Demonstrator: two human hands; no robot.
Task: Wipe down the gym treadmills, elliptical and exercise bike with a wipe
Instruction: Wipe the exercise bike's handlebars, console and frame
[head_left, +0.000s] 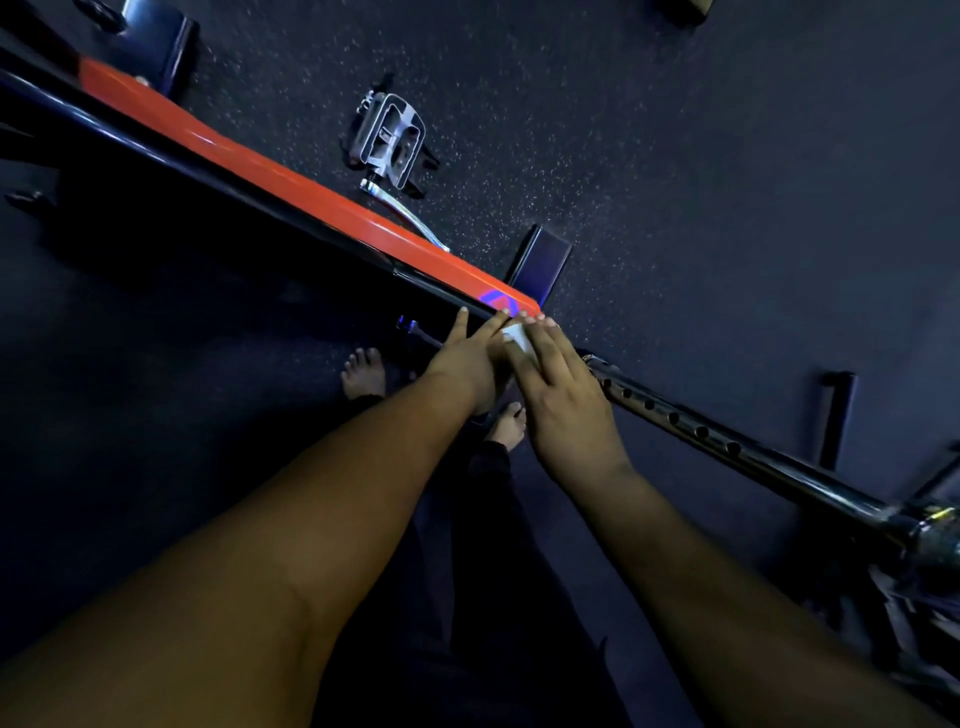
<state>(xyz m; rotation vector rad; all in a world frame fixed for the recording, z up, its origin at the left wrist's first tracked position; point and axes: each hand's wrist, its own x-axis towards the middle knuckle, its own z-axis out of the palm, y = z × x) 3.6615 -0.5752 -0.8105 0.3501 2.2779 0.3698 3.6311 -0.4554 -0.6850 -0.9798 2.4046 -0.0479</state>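
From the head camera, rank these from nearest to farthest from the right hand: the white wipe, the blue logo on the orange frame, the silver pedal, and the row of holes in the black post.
From the right hand:
1. White wipe, under its fingers.
2. Blue logo, just past the fingertips at the orange frame's end.
3. Row of holes, along the black post on its outer side.
4. Silver pedal, farthest, beyond the frame.

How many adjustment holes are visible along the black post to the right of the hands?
7 holes, in one row along the black post, running from just right of the right hand down toward the lower right. More may be hidden under the hand.
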